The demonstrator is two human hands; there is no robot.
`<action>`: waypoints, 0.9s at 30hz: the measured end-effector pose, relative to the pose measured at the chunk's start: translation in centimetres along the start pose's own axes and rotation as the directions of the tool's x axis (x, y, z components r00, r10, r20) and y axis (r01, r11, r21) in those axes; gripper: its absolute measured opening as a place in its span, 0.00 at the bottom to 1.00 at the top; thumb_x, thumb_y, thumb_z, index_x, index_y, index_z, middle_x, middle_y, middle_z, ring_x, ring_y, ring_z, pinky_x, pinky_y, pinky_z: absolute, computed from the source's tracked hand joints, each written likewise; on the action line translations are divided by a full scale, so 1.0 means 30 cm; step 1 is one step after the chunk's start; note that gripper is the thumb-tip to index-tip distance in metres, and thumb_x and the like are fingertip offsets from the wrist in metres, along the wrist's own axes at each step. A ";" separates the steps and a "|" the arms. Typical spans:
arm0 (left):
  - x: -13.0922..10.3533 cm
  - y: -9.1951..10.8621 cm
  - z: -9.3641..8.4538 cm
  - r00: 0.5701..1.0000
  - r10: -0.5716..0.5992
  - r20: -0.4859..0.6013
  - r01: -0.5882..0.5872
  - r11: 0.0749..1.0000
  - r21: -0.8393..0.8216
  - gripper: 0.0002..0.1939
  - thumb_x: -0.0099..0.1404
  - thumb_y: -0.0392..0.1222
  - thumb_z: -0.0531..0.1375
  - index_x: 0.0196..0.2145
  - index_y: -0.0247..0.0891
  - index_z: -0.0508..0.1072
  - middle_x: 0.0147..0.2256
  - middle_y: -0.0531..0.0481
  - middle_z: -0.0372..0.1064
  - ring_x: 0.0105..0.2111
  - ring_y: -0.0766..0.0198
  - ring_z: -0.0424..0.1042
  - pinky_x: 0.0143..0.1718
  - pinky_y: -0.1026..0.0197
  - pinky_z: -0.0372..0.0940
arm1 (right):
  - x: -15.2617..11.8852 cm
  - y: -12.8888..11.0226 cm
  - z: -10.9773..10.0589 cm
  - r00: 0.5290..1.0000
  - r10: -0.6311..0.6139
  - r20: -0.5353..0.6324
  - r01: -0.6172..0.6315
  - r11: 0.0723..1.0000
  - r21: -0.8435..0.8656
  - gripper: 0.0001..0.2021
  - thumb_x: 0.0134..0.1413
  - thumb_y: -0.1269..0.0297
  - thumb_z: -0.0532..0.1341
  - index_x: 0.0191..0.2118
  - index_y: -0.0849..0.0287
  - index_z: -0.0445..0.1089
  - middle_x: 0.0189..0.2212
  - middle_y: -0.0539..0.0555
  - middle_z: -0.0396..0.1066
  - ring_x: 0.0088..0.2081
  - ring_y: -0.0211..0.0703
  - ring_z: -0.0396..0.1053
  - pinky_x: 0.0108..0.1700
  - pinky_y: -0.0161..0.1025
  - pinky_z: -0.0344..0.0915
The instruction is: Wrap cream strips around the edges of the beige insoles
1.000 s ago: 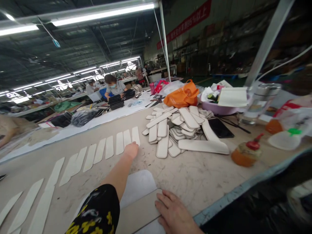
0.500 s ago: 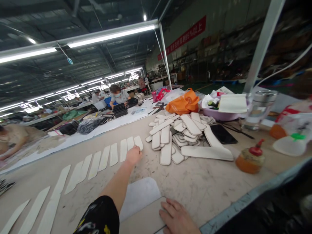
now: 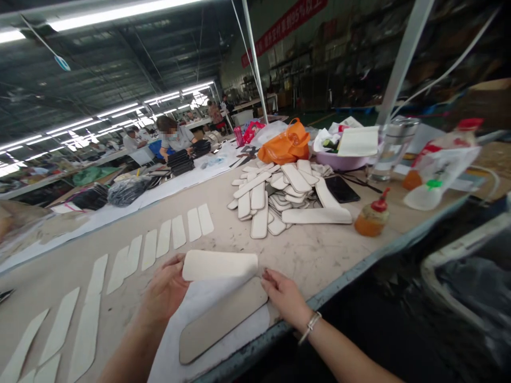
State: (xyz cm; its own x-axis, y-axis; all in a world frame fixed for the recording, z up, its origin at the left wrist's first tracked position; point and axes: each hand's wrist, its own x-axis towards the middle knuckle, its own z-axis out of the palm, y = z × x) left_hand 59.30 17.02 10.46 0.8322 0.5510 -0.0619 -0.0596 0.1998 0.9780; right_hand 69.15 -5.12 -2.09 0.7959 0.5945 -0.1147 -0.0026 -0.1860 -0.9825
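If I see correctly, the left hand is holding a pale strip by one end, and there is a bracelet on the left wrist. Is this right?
Not quite: the bracelet is on the wrist of the right hand, as the head view shows. The left hand is indeed holding a pale strip by one end.

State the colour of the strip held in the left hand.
The strip is plain cream; it shows best in the head view.
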 end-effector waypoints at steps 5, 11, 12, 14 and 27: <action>-0.152 -0.068 -0.035 0.965 -0.217 -0.145 0.189 0.965 -0.181 0.08 0.47 0.38 0.62 0.29 0.37 0.71 0.28 0.51 0.67 0.29 0.65 0.67 0.28 0.64 0.66 | 0.026 0.038 0.015 0.970 0.234 0.073 -0.244 0.914 0.325 0.18 0.56 0.56 0.54 0.47 0.62 0.66 0.40 0.56 0.71 0.38 0.42 0.71 0.36 0.37 0.70; -0.243 -0.179 -0.051 0.939 -0.202 -0.277 0.170 0.976 -0.136 0.11 0.47 0.41 0.66 0.24 0.35 0.67 0.23 0.58 0.58 0.21 0.75 0.56 0.21 0.71 0.56 | 0.015 0.073 0.015 0.997 0.061 0.057 -0.065 0.994 0.083 0.15 0.52 0.61 0.57 0.45 0.60 0.68 0.37 0.54 0.72 0.34 0.41 0.70 0.35 0.36 0.68; -0.254 -0.186 -0.050 0.933 -0.186 -0.307 0.175 0.982 -0.065 0.12 0.47 0.41 0.66 0.25 0.35 0.67 0.22 0.58 0.57 0.20 0.75 0.55 0.20 0.72 0.53 | 0.016 0.077 0.015 0.998 0.052 0.047 -0.054 0.997 0.057 0.15 0.52 0.61 0.57 0.45 0.60 0.67 0.37 0.54 0.72 0.34 0.41 0.70 0.35 0.36 0.68; -0.274 -0.187 -0.048 0.934 -0.167 -0.317 0.199 0.978 0.069 0.12 0.47 0.42 0.67 0.25 0.35 0.67 0.21 0.59 0.55 0.19 0.75 0.52 0.18 0.71 0.49 | 0.025 0.082 0.013 0.998 0.052 0.026 -0.052 0.998 0.038 0.16 0.53 0.60 0.56 0.47 0.60 0.66 0.38 0.55 0.71 0.34 0.40 0.70 0.34 0.35 0.68; -0.348 -0.019 -0.061 0.995 0.101 -0.027 -0.064 0.793 0.605 0.08 0.47 0.43 0.65 0.23 0.39 0.70 0.28 0.51 0.66 0.30 0.63 0.64 0.29 0.66 0.62 | 0.080 0.031 -0.023 0.989 0.141 0.053 -0.149 0.962 0.226 0.15 0.52 0.55 0.56 0.36 0.62 0.71 0.27 0.52 0.69 0.26 0.36 0.65 0.25 0.31 0.62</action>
State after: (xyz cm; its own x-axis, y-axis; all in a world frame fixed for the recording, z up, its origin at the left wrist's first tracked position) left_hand 49.64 12.65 10.18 0.8067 0.5901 0.0319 0.2331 -0.3673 0.9004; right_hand 71.48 -4.41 -3.19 0.7545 0.6028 -0.2598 -0.2586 -0.0908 -0.9617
